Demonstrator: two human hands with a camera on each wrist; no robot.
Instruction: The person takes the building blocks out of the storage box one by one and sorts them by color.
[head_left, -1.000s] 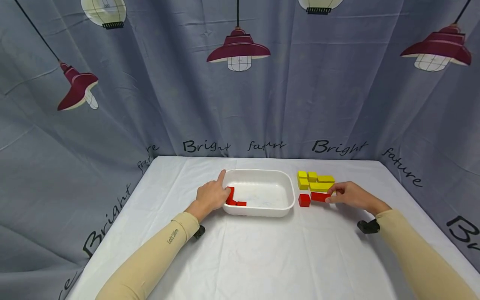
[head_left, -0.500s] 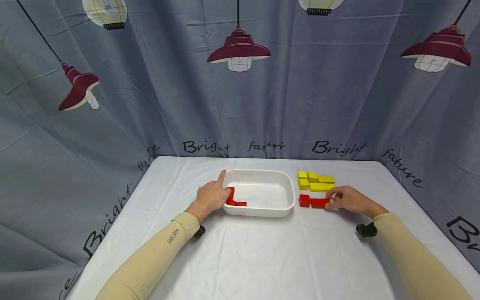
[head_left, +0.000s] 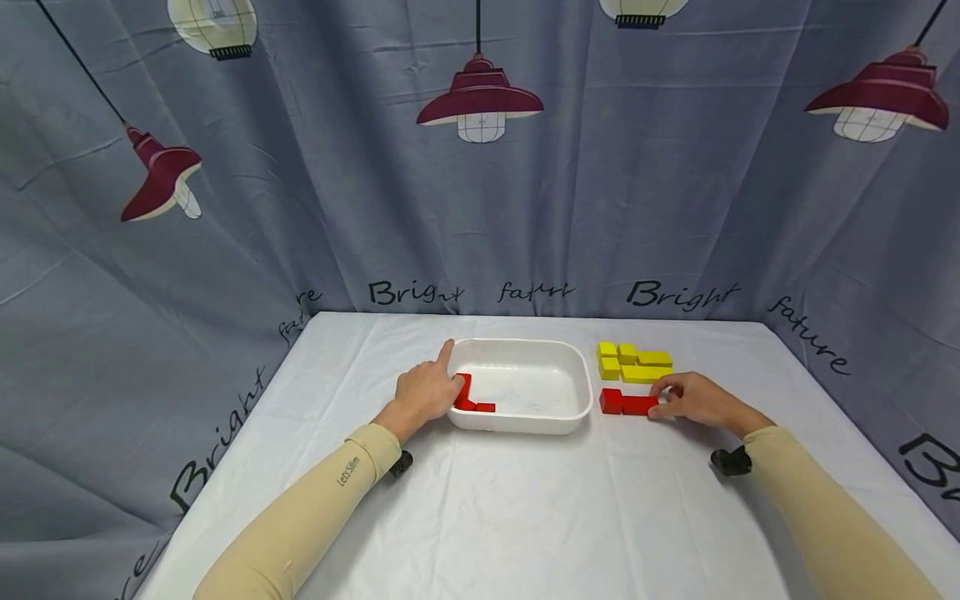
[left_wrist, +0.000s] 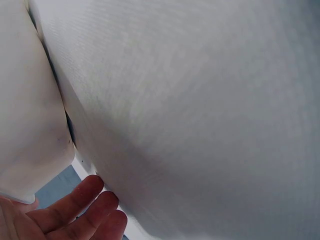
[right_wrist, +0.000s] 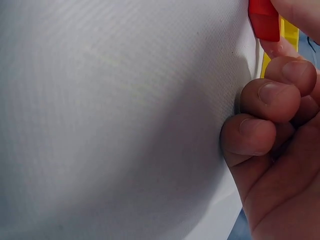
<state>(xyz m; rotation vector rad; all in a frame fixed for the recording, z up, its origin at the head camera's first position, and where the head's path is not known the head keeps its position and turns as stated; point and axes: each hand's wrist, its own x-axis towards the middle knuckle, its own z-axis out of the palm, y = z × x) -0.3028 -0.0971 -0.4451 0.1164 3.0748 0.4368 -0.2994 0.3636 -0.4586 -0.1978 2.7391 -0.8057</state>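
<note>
In the head view, my left hand (head_left: 423,393) holds the left end of a white plastic tray (head_left: 522,424), thumb over the rim and index finger stretched along it. The left wrist view shows other fingers (left_wrist: 95,210) outside the tray wall. Red blocks (head_left: 465,392) lie inside the tray at its left end. To the right of the tray, my right hand (head_left: 697,400) pinches the right end of a long red block (head_left: 637,406) between thumb and index finger. Its left end meets a red cube (head_left: 611,402). In the right wrist view, the remaining fingers curl against the cloth.
Just behind the red pieces stand several yellow blocks (head_left: 647,375), grouped in two rows. White cloth (head_left: 525,517) covers the table. A grey-blue printed curtain (head_left: 525,208) hangs behind and at both sides.
My right hand has brought the long red block a little toward me, from close by the yellow blocks into line with the red cube. The left hand keeps its place on the tray.
</note>
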